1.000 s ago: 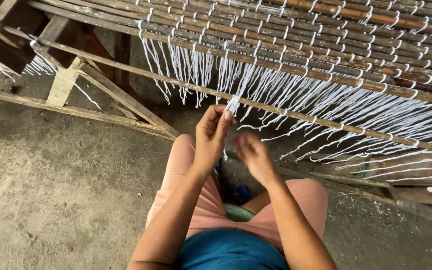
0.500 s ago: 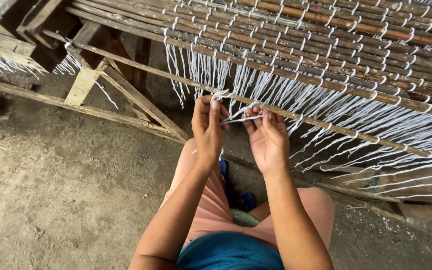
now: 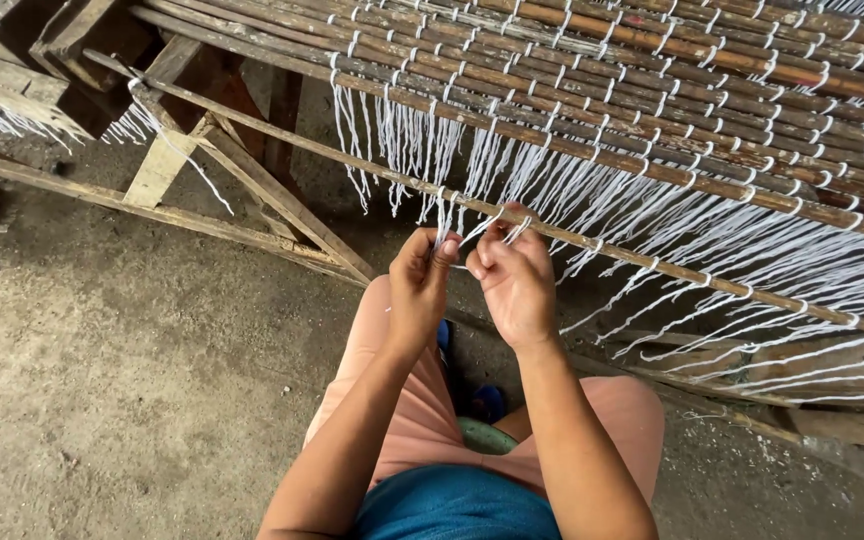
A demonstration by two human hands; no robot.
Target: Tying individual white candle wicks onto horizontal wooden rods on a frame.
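Head view: left hand [image 3: 419, 283] and right hand [image 3: 515, 275], fingers pinched narrow on soft white cotton strings [image 3: 482, 226], just below the thin round brown bamboo stick [image 3: 592, 238].

1. The person is wearing a blue top [image 3: 457, 505], showing at the bottom edge of the view.
2. Salmon-pink shorts [image 3: 402, 400] are covering both thighs.
3. Both forearms are showing bare, with no sleeves reaching them.
4. The left hand [image 3: 417, 285] and right hand [image 3: 514, 280] are wearing no gloves, rings or bracelets.
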